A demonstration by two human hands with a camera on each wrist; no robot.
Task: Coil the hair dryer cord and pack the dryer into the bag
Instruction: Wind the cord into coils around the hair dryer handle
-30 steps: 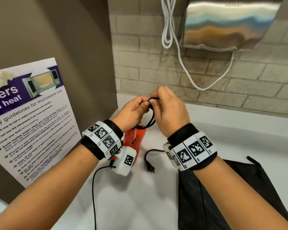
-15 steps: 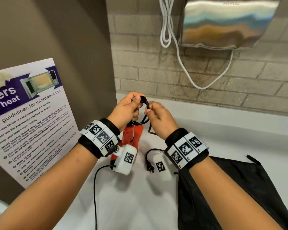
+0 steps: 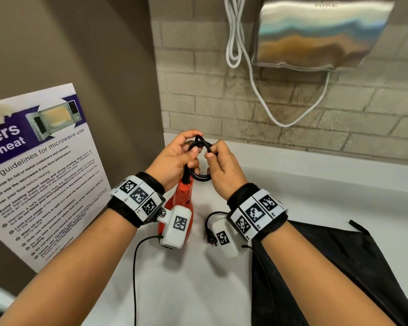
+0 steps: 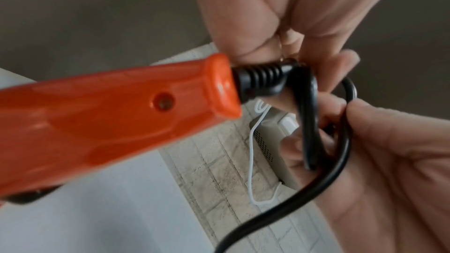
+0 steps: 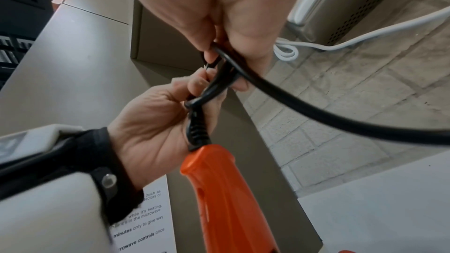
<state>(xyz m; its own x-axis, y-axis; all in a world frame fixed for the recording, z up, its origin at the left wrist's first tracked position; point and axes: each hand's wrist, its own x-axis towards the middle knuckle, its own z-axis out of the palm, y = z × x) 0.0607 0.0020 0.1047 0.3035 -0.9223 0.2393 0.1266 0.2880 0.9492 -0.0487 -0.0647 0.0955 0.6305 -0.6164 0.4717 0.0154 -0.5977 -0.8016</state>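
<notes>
Cord (image 3: 199, 161) loop pinched between left hand (image 3: 174, 158) and right hand (image 3: 224, 170); dryer (image 3: 180, 203) beneath

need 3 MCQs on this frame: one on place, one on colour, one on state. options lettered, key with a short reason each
1. Where does the bag lie?
A. hanging on the wall
B. flat on the counter, under the right forearm
C. over the dryer

2. What colour is the hair dryer?
A. orange-red
B. white
C. blue

3. What is the state of the cord?
A. fully coiled and tied
B. plugged into the wall
C. partly looped, the plug loose on the counter

Key: 1 B, the black bag is spread on the white counter. 2 A, the handle shows orange in every view. 3 C, the left hand and the right hand each have a grip on a small loop, and the tail trails away.
</notes>
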